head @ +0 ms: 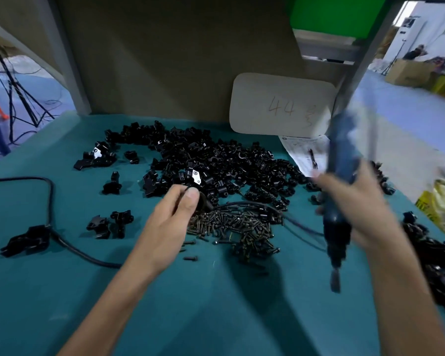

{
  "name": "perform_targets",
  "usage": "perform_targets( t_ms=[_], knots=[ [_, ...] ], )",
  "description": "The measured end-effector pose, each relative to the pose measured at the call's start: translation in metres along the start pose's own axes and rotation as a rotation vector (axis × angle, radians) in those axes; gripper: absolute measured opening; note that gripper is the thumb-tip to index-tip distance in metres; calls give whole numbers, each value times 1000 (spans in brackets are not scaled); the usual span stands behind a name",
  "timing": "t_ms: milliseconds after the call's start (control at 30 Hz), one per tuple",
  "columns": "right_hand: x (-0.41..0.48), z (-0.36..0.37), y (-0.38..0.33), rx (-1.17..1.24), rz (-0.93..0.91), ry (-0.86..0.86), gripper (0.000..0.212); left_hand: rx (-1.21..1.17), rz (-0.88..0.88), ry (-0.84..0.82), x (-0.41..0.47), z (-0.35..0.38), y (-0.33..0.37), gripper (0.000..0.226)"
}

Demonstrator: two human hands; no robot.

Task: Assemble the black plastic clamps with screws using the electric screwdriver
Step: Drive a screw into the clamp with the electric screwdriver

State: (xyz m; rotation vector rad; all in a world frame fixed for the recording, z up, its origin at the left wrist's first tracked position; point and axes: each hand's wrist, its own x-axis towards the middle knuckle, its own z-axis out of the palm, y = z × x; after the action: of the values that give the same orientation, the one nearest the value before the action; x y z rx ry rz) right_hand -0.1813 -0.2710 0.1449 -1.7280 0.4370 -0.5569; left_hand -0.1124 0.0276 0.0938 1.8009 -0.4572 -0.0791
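A big heap of black plastic clamp parts (203,160) covers the middle of the teal table (216,304). In front of it lies a pile of dark screws (242,229). My left hand (172,217) reaches to the near edge of the heap, thumb and fingers pinching a black clamp part (203,201). My right hand (357,209) grips the blue electric screwdriver (339,196) upright above the table, its bit pointing down; it is blurred by motion.
A black cable (49,201) with a plug block runs across the left of the table. Loose clamps (111,224) lie at the left, another pile (437,265) at the right edge. A white card marked 44 (280,106) leans on the back panel, a paper sheet (306,155) below it.
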Motion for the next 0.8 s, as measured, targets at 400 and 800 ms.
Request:
perform_targets(
  t_ms=[400, 800],
  knots=[
    [-27, 12, 108, -1141, 248, -162, 67, -23, 86, 228, 33, 37, -29, 28],
    [-39, 137, 112, -1214, -361, -490, 26, 155, 200, 112, 37, 24, -18, 31]
  ],
)
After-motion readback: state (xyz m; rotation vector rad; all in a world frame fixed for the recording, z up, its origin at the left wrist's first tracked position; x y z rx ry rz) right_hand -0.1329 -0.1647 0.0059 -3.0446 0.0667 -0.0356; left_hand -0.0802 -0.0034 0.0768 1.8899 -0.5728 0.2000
